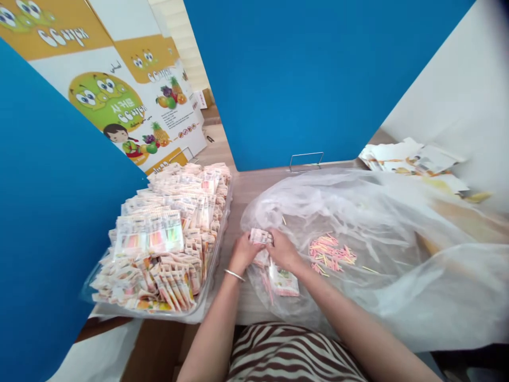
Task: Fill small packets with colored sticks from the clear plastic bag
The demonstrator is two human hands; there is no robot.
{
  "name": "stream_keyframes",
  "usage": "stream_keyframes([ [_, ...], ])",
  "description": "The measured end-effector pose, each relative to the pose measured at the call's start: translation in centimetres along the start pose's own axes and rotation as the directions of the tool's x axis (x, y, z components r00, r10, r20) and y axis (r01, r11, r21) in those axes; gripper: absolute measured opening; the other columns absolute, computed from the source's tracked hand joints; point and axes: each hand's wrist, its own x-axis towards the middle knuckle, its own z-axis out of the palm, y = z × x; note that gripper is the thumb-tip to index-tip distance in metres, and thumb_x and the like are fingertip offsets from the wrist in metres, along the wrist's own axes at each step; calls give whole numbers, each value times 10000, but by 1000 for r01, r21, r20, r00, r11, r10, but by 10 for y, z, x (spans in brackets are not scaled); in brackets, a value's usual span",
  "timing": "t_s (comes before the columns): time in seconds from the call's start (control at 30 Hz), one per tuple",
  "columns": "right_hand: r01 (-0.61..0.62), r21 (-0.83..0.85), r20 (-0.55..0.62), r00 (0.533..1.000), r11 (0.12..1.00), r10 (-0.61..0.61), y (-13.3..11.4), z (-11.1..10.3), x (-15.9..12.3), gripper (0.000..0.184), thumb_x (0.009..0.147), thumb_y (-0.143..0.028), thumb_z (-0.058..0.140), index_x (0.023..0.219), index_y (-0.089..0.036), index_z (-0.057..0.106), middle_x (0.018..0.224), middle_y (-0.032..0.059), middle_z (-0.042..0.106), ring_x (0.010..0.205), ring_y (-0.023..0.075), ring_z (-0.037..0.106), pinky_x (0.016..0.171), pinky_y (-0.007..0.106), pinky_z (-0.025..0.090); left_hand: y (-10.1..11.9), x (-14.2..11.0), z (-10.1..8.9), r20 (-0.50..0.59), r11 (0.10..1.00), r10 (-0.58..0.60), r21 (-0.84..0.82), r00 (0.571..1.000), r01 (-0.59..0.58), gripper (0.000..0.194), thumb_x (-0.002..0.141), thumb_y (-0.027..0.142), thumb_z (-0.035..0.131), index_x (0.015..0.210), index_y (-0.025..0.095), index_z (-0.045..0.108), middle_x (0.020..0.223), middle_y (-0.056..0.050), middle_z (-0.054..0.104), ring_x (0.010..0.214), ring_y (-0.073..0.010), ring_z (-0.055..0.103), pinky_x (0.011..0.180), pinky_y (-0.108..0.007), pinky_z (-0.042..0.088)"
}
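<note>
At lower center, the person's left hand (242, 253) and right hand (283, 250) pinch a small printed packet (261, 236) between them, held close and steady over a clear plastic bag (318, 201). Loose pink-and-yellow sticks (330, 253) lie right; a packet-heaped tray (217, 260) sits left.

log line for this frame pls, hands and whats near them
left hand: holding packet | right hand: holding same packet | nearby: plastic bag, loose sticks, tray of packets

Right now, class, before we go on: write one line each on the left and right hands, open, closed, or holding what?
Left hand: closed, holding a small printed packet.
Right hand: closed, holding the same packet.
</note>
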Motion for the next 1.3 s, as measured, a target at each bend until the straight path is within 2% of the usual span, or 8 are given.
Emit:
stream_keyframes([
  [0.13, 116, 321, -36, 993, 940, -111, 13, 7, -9, 512, 817, -67, 454, 1314, -179, 511, 1226, 99, 665, 1045, 205, 632, 950, 371, 487, 5, -11, -3, 117, 999, 43, -23, 992, -41, 279, 720, 164, 712, 999, 160, 691, 913, -43, 742, 807, -190, 654, 759, -283, 474],
  [0.3, 221, 517, -22, 969, 827, -245, 19, 6, -23, 550, 839, -142, 478, 1386, -193, 460, 1202, 88, 667, 948, 190, 642, 903, 369, 503, -3, -34, -8, 82, 985, 94, -150, 992, -81, 245, 733, 189, 686, 959, 175, 594, 858, 7, 666, 777, -154, 592, 732, -252, 450],
  [0.43, 118, 494, 14, 990, 861, -143, 26, -6, -25, 583, 822, -169, 507, 1402, -189, 443, 1325, 135, 612, 987, 207, 642, 835, 367, 514, -27, -51, -8, 44, 901, 57, -432, 997, -33, 302, 774, 306, 704, 1000, 191, 540, 899, 10, 637, 797, -147, 596, 764, -256, 482],
  [0.57, 280, 315, 103, 940, 907, -326, 19, -12, -29, 432, 761, -233, 676, 1184, -183, 600, 1227, 122, 655, 1153, 277, 583, 1000, 440, 441, -38, -68, -11, -5, 860, 55, -507, 998, -50, 335, 777, 364, 734, 995, 198, 541, 968, -23, 658, 900, -170, 638, 845, -284, 508],
  [0.73, 379, 129, 83, 917, 916, -391, -3, 7, -44, 167, 788, -181, 665, 950, -187, 623, 1076, 104, 667, 1062, 276, 578, 941, 416, 436, -41, -88, -9, -61, 894, 119, -428, 991, -134, 318, 810, 303, 715, 1071, 192, 571, 1443, -133, 545, 1274, -239, 574, 1087, -356, 429],
  [0.9, 275, 363, 160, 923, 890, -351, -11, 17, -47, 244, 833, -146, 636, 1072, -196, 622, 974, 37, 696, 894, 202, 631, 811, 303, 445, -44, -100, 2, -191, 953, 156, -228, 969, -198, 337, 858, 244, 633, 1191, 204, 597, 1212, -91, 676, 1138, -225, 634, 1028, -372, 467],
  [1.13, 397, 494, 39, 879, 774, -476, -38, -41, -41, 108, 924, -254, 598, 953, -193, 681, 927, 10, 704, 869, 175, 614, 821, 293, 447, 28, -96, -23, -412, 954, 300, 104, 860, -283, 154, 845, 309, 696, 947, 203, 649, 905, -9, 675, 831, -175, 627, 788, -281, 479],
  [1.3, 388, 465, -157, 921, 796, -357, -12, -112, -105, 152, 918, -226, 587, 1040, -189, 669, 923, 3, 697, 846, 164, 607, 813, 284, 469, 101, -113, -8, -39, 905, 388, -171, 921, -389, 360, 769, 350, 779, 1073, 195, 665, 1002, -24, 723, 867, -186, 663, 812, -299, 527],
])
